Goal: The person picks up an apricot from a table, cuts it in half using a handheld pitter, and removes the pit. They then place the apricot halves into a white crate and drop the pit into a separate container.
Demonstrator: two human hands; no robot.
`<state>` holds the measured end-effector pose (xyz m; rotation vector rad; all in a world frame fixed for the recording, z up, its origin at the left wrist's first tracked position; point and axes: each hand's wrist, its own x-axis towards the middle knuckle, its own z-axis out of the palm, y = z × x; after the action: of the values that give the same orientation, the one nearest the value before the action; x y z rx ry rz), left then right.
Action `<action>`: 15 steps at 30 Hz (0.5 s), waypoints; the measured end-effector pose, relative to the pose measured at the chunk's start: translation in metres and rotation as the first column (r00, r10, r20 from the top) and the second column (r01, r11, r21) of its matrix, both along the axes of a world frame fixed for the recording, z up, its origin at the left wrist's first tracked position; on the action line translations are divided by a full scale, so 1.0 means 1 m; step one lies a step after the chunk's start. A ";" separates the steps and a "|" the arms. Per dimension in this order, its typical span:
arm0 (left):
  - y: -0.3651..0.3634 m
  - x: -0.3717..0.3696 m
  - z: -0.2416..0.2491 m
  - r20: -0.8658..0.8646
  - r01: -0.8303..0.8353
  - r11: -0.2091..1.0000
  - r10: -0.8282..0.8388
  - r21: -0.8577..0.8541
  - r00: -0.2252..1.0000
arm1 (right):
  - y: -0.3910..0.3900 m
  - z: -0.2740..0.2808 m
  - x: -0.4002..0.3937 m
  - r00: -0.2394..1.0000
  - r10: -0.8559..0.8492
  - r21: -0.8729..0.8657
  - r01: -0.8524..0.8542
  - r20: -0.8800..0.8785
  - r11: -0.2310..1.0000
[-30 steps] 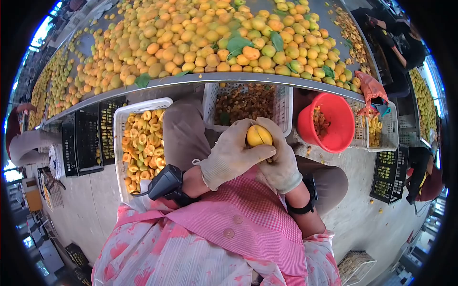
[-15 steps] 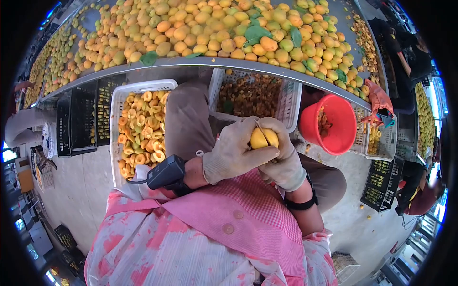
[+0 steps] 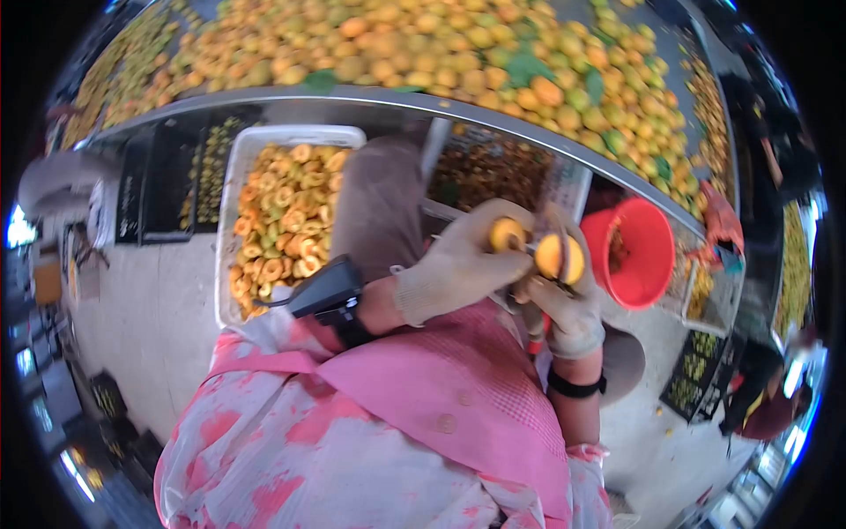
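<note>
Both my hands wear pale knit gloves and meet in front of my lap. My left hand [image 3: 467, 264] pinches one apricot half [image 3: 507, 234], its cut face partly showing. In my right hand [image 3: 568, 304] is the other half [image 3: 560, 257], cut face up, together with a tool whose red part [image 3: 535, 346] shows below the fingers; its blade is blurred. Left of my knee, a white crate [image 3: 225, 220] holds many halved apricots [image 3: 286, 212]. Just right of my right hand stands a red bucket [image 3: 648, 256] with dark scraps inside.
A metal-edged table [image 3: 397, 100] heaped with whole apricots [image 3: 379, 44] and some leaves spans the front. Beneath it sits a crate of brown scraps [image 3: 489, 172]. Black crates [image 3: 154, 185] stand at left and right [image 3: 701, 370]. Other people [image 3: 762, 388] are at the right edge.
The apricot, whole-shaped with a cut line before, is now in two halves, one in each hand. The view has shifted, so the crates and table appear lower or further right.
</note>
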<state>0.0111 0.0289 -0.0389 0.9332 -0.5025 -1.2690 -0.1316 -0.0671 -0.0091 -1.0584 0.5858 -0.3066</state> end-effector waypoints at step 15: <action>0.079 0.099 -0.044 0.706 -0.402 0.915 0.303 -0.028 0.641 | 0.017 0.000 0.033 0.995 0.074 -0.143 -0.082 -0.059 0.986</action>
<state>0.1104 0.1079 -0.0833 1.5601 -0.7817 -0.5457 -0.0984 -0.0496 -0.0091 -1.2307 0.5743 -0.2557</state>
